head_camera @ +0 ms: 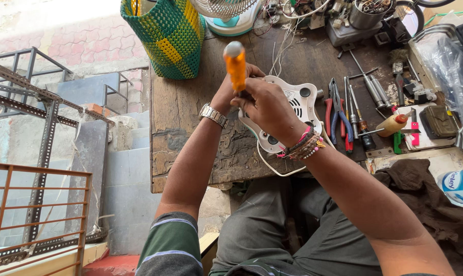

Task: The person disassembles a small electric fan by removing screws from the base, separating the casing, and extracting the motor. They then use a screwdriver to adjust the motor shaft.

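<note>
The orange-handled screwdriver (236,66) stands upright over the white plastic fan base (293,110), which lies on the worn wooden surface (185,110). My right hand (267,105) is clenched round its handle; my left hand (226,92) grips beside it. The housing looks still closed, so the screw work seems unfinished. Pliers (339,115) lie just right.

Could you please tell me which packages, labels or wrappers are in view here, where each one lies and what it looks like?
Plastic bottle: right edge, on its side, clear with a white and blue label.
Plastic bag: upper right of the workbench, clear, crumpled.
Small squeeze bottle: right of the pliers, cream with a red cap, no label showing.
No signs or screens show.
</note>
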